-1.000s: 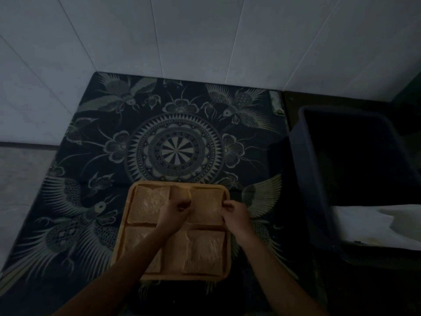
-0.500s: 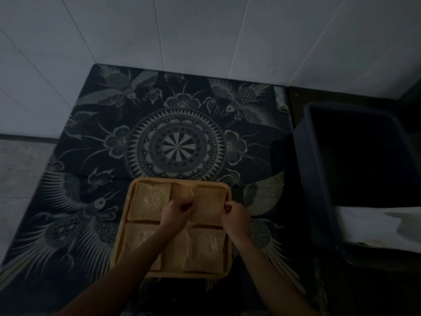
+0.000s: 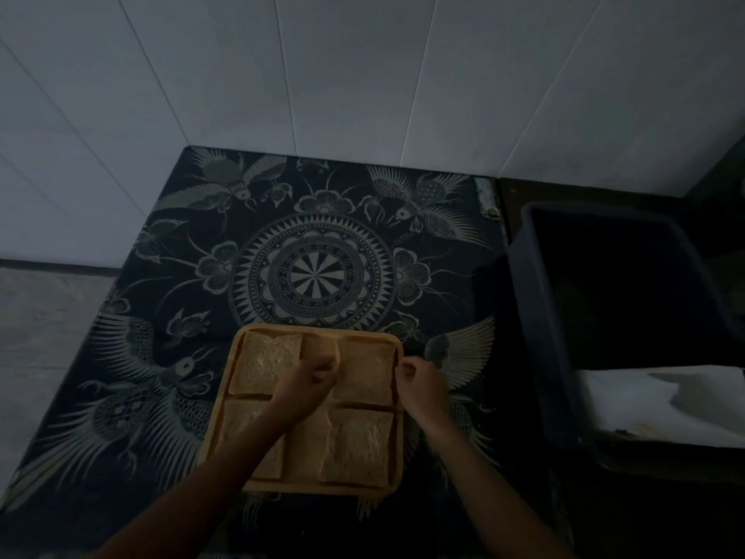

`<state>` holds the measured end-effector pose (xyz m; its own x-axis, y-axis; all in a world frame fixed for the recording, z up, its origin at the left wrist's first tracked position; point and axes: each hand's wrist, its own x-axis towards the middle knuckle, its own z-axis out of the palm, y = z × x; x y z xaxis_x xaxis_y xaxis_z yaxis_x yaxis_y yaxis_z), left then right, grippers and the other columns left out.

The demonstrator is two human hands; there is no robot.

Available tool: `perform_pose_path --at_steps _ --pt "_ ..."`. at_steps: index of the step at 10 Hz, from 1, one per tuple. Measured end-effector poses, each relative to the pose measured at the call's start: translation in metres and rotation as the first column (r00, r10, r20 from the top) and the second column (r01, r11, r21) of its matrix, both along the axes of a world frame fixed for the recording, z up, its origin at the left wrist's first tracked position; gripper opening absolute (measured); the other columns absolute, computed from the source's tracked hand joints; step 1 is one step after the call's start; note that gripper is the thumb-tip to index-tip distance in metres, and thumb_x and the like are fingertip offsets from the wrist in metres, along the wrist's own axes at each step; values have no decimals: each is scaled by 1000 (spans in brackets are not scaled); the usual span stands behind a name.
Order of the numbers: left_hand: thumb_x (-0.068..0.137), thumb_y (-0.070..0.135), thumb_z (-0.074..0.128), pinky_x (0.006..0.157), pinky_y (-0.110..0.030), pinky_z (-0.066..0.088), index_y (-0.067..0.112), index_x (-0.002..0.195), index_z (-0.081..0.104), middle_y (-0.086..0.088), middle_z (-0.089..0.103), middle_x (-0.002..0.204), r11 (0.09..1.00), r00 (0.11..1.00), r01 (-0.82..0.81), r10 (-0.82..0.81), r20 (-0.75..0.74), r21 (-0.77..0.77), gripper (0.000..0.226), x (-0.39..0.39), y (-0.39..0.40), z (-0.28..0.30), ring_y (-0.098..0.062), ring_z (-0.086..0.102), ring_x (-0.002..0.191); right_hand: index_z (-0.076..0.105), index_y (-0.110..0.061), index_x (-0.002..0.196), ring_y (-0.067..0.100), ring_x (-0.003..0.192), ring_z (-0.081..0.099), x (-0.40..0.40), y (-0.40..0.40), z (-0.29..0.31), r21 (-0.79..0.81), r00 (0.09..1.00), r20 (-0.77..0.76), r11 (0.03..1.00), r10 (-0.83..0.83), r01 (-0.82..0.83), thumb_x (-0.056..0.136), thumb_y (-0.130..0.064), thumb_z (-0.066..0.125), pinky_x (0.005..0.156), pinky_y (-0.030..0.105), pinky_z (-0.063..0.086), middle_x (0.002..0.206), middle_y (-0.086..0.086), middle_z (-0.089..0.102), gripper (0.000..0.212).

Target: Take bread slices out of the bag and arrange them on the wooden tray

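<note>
Four pale, square, porous bread slices (image 3: 365, 373) lay flat on the rectangular light wooden tray (image 3: 399, 437), one toward each corner. Judged soft, light and easily torn or dented; best lifted by opposite crust edges with gentle pinches. Left hand (image 3: 308, 381) pinched the left edge of the tray's far-right slice; right hand (image 3: 421, 383) curled at that slice's right edge by the tray rim, contact unclear in the dim light. Beneath the tray, a dark desk cloth with pale mandala and bird print (image 3: 310, 276). Right of the tray, a deep dark plastic bin (image 3: 536, 316), smooth-walled, with crumpled white sheeting (image 3: 661, 401) beside it. No bag identifiable.
</note>
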<state>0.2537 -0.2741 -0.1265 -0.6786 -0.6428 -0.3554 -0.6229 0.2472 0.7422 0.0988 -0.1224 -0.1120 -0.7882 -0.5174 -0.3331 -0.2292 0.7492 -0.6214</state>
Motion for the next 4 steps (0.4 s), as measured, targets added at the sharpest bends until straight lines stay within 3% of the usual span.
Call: perform_pose_path --at_steps 1,2,3,4 --pt "97 31 59 82 -28 52 28 121 66 5 72 113 996 995 53 -59 -78 -78 25 -2 -6 18 -7 66 96 73 -11 117 15 96 70 -13 8 14 -72 995 -78 996 54 -60 100 -22 59 80 26 55 109 6 76 25" --pt "93 31 64 97 -34 50 19 131 63 -3 68 128 953 989 83 -115 -98 -291 40 -6 -11 38 -7 58 113 70 -13 120 20 103 68 -28 17 33 -92 969 -203 983 140 -162 100 -28 58 83 28 53 114 5 72 28" --pt "92 33 67 117 -46 34 20 141 56 -9 52 149 857 971 141 -217 -98 -496 51 -14 -6 51 -25 41 142 66 -13 130 22 124 59 -43 23 51 -101 902 -377 958 212 -267 100 -39 56 97 31 49 132 6 65 41" --pt "94 54 53 122 -50 17 32 154 33 0 21 166 778 969 218 -245 36 -590 67 -21 3 65 -29 5 156 56 -15 144 25 147 37 -57 27 71 -30 805 -519 935 287 -353 99 -51 52 117 43 37 155 7 48 57"
